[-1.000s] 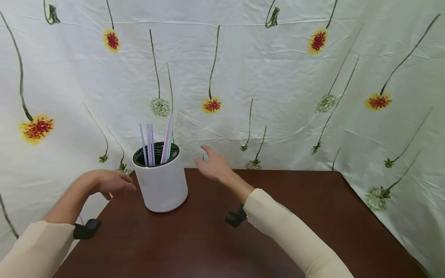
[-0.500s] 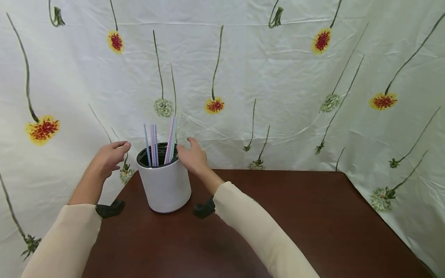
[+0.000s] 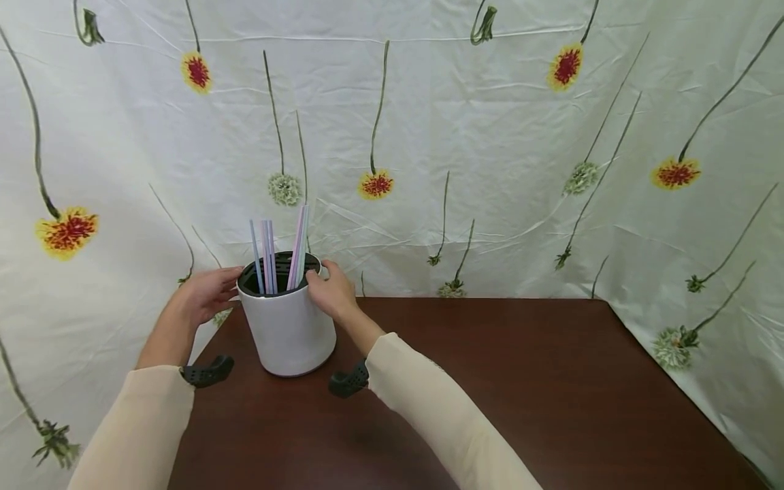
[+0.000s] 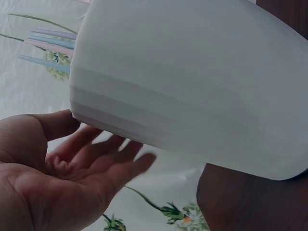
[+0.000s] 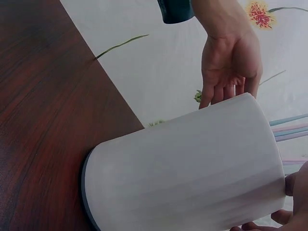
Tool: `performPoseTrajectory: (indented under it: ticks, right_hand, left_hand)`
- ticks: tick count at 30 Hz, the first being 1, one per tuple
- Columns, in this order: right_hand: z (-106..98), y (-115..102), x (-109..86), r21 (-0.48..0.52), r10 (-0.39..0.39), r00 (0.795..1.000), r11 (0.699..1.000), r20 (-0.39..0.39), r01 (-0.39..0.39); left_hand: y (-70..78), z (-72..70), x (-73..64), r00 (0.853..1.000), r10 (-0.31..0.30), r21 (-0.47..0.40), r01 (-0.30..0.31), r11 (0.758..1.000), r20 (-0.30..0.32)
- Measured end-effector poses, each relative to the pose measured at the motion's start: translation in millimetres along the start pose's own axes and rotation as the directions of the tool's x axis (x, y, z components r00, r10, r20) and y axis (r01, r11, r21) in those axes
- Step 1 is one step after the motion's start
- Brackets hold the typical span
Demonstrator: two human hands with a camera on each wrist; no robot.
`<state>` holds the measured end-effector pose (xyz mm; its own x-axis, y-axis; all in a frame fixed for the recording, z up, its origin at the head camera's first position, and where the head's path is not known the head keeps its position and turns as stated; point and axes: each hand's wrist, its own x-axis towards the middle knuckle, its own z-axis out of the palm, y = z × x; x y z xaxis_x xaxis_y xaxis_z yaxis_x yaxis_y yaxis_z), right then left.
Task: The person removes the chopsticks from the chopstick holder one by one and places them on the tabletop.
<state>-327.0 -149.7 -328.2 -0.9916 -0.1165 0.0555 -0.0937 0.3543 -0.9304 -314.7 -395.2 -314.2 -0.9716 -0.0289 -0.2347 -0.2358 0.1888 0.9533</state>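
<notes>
A white round knife holder [image 3: 288, 333] with a black slotted top [image 3: 282, 272] stands upright at the table's back left. Several pastel drinking straws [image 3: 267, 255] stick up from its slots. My left hand [image 3: 208, 299] lies along its left side near the rim. In the left wrist view, the left thumb touches the rim edge and the loosely bent fingers [image 4: 115, 168] reach beside the wall, tips partly hidden behind it. My right hand [image 3: 333, 292] holds the right side, thumb at the rim and fingers curled round the wall, mostly hidden in the head view.
The dark brown table [image 3: 490, 381] stretches to the right of the holder. A white cloth [image 3: 490, 136] printed with flowers hangs close behind the table and along its sides. Black wrist cameras [image 3: 349, 381] sit below both cream sleeves [image 3: 447, 408].
Both hands have come in to the knife holder from either side. The right hand moved left to its rim; the left hand moved right against its wall. The holder stays in place.
</notes>
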Motion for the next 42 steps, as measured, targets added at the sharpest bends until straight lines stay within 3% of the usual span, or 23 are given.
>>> performPoseTrajectory:
  ticks: [9,15,22,28,34,42]
  right_hand:
    - [-8,2,0.8,0.030,-0.004,1.000,1.000,0.017,0.004]
    - [-31,11,0.1,0.000,-0.016,0.999,1.000,0.037,0.016]
    - [-81,32,-5.3,-0.024,-0.040,0.994,0.999,0.099,0.043]
    - [-132,54,-16.8,0.008,-0.040,0.989,0.999,0.141,0.039]
    - [-179,73,-32.5,0.027,-0.029,0.991,0.999,0.128,0.025]
    - [-229,97,-44.9,0.112,-0.012,0.994,0.994,0.110,0.000]
  left_hand:
    - [-2.2,-0.8,-1.9,1.000,0.008,0.035,-0.008,0.999,0.002]
    - [2.2,14.8,-7.6,0.999,0.049,0.074,-0.050,0.996,0.017]
    - [9.1,56.3,-9.8,0.991,0.077,0.050,-0.083,0.995,0.109]
    - [11.1,106.3,-10.7,0.980,0.114,0.092,-0.131,0.987,0.164]
    - [17.4,154.2,-9.9,0.971,0.143,0.079,-0.161,0.984,0.192]
    - [19.7,210.0,-6.4,0.972,0.179,0.060,-0.190,0.980,0.152]
